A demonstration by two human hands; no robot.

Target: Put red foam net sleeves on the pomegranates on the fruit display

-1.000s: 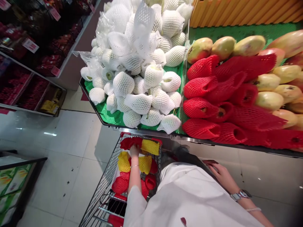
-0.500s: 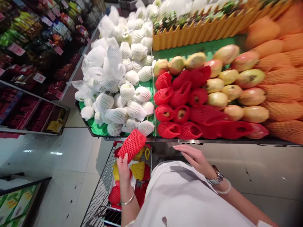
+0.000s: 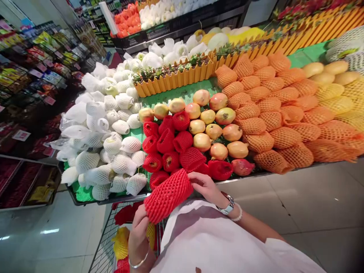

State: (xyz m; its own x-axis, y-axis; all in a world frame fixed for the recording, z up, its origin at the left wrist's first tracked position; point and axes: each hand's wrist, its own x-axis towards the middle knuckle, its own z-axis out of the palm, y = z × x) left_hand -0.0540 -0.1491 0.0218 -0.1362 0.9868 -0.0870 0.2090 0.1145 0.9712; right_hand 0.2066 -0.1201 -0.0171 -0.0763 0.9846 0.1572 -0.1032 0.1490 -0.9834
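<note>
Bright overhead light (slight glare), bowed edges

White-netted fruit [image 3: 112, 151] and orange-netted fruit [image 3: 273, 125] fill the display beside a yellow picket fence [image 3: 173, 77], with packed shelves [image 3: 42, 64] beyond and a tiled floor [image 3: 313, 201] below.

A long produce display table [image 3: 250, 174] with a metal front edge is covered in a green mat [image 3: 182, 93]. Fruit lies directly on the mat in tight rows, sorted by sleeve colour. At the left is a heap of fruit in white foam nets [image 3: 99, 151], with loose clear plastic bags [image 3: 65, 123] among them. Next come fruit in red foam nets [image 3: 170, 142], then bare, round, pink-yellow pomegranates [image 3: 213, 131], then fruit in orange foam nets [image 3: 267, 121]. Fruit in yellow foam nets [image 3: 332, 104] lies at the far right. A low yellow picket fence [image 3: 173, 79] edges the table's far side.
</note>
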